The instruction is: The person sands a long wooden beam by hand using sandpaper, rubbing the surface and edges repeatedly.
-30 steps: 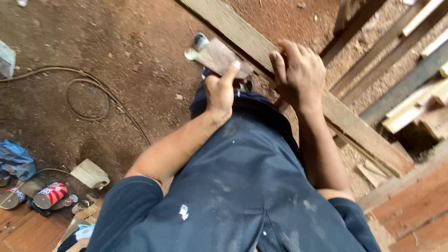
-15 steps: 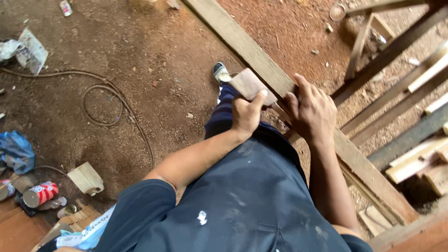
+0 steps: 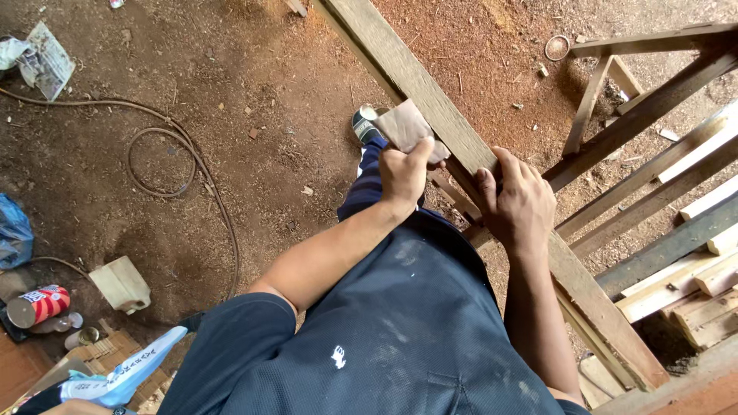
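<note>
A long wooden plank [image 3: 400,69] runs diagonally from the top middle down to the lower right. My left hand [image 3: 403,173] grips a folded brown sheet of sandpaper [image 3: 403,124] and presses it against the plank's near edge. My right hand [image 3: 519,204] rests on top of the plank just to the right, fingers curled over it. My dark blue shirt [image 3: 400,330] fills the lower middle, and my shoe [image 3: 366,124] shows on the ground beside the sandpaper.
Reddish dirt floor [image 3: 254,92] with a looped cable [image 3: 165,146] at left. A red can [image 3: 38,305], a pale plastic container [image 3: 121,284] and a blue bag [image 3: 14,230] lie lower left. Stacked timber [image 3: 684,230] and a wooden frame [image 3: 615,84] crowd the right.
The camera view has shifted, and the plank appears lower and farther right. My left hand with the sandpaper has slid along the plank's edge. My right hand stays on the plank.
</note>
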